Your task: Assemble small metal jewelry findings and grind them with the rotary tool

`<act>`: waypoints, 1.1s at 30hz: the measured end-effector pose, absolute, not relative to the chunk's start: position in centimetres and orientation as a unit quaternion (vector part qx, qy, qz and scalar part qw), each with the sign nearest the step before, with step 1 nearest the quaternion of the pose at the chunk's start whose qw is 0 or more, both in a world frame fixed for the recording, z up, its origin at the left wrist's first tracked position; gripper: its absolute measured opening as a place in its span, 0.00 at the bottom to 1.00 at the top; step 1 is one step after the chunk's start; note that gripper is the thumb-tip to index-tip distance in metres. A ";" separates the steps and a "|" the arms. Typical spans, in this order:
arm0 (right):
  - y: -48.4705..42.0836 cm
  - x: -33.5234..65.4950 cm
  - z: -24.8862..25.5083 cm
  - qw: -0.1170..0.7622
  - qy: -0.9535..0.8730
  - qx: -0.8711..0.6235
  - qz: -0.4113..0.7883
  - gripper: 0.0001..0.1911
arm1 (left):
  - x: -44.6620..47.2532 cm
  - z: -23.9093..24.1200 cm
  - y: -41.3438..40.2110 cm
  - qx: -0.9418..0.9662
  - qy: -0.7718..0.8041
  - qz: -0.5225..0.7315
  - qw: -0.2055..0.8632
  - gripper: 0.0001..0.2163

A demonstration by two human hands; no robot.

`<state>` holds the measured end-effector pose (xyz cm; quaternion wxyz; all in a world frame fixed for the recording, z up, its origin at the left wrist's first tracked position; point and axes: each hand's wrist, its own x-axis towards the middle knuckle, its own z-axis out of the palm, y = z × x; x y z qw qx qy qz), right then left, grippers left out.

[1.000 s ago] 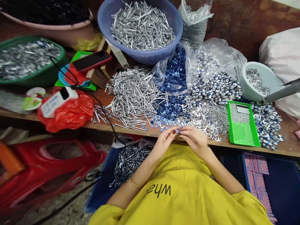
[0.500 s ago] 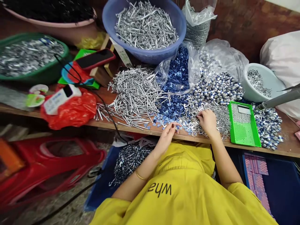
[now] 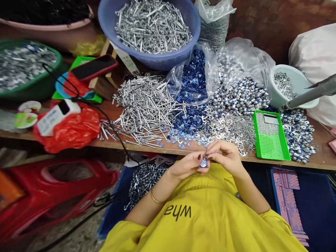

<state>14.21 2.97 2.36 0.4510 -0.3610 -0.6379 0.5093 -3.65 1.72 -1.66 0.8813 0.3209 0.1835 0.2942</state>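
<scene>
Both hands meet just below the wooden bench's front edge (image 3: 162, 151), over my yellow shirt. My left hand (image 3: 187, 164) pinches a small blue and silver part (image 3: 203, 163). My right hand (image 3: 225, 155) has its fingers closed on the same part from the right. On the bench right behind them lie a heap of silver pins (image 3: 147, 108), scattered blue star-shaped pieces (image 3: 183, 122), a pile of small silver clips (image 3: 233, 129) and blue-and-silver rollers (image 3: 241, 96).
A green perforated tray (image 3: 270, 136) sits right of the hands. A blue basin of pins (image 3: 152, 28), a green basin (image 3: 26, 66), a white bowl (image 3: 291, 87), a phone (image 3: 94, 67) and a red bag (image 3: 70, 127) crowd the bench. A blue bin of assembled parts (image 3: 141, 180) stands below.
My right hand left the silver clip pile and came back to my left hand. Both hands dropped a little below the bench edge and now pinch the small part together.
</scene>
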 end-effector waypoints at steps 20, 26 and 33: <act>6.8 19.9 -2.5 0.354 -0.716 -0.554 0.234 0.10 | -0.6 -2.8 2.5 0.374 0.359 0.326 0.791 0.09; 11.9 18.8 -5.8 0.233 -0.758 -0.606 0.057 0.09 | -0.1 -3.3 2.8 0.405 0.431 0.379 0.712 0.09; 7.6 16.9 -1.9 0.408 -0.654 -0.533 0.350 0.10 | -1.9 -5.5 2.1 0.473 0.514 0.509 0.504 0.11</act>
